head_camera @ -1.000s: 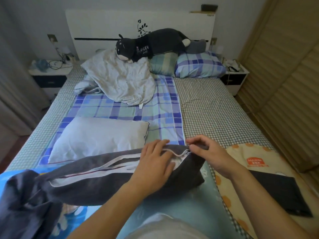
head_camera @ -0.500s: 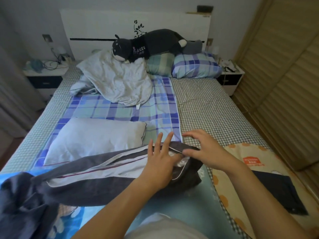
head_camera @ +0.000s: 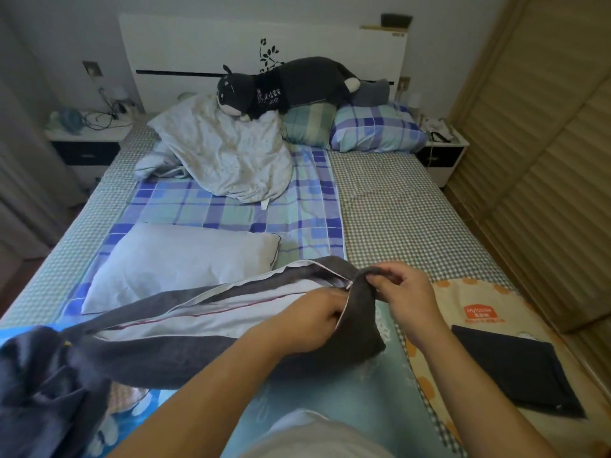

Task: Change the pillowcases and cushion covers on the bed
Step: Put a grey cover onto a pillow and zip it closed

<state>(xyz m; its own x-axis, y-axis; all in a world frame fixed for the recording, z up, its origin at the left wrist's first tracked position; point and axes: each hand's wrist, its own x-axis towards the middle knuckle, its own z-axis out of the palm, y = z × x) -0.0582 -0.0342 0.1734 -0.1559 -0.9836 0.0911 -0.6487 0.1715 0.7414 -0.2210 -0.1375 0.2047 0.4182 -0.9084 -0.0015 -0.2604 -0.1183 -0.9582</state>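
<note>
A dark grey pillowcase (head_camera: 205,355) lies across the near end of the bed with a white pillow (head_camera: 211,317) showing through its long open zip slit. My left hand (head_camera: 307,317) grips the case's edge at the right end of the slit. My right hand (head_camera: 401,292) pinches the grey corner just beside it. A bare white pillow (head_camera: 175,259) lies behind the case. More grey fabric (head_camera: 43,385) is bunched at the near left.
A crumpled white cover (head_camera: 224,153), a dark plush dog (head_camera: 297,84) and two plaid pillows (head_camera: 373,128) sit by the headboard. A folded dark cloth (head_camera: 515,368) lies on an orange-patterned cushion (head_camera: 472,302) at the near right. Nightstands flank the bed; a wardrobe (head_camera: 545,160) stands right.
My left hand went from flat on the case to gripping its edge. My right hand closed on the corner and lifted it slightly.
</note>
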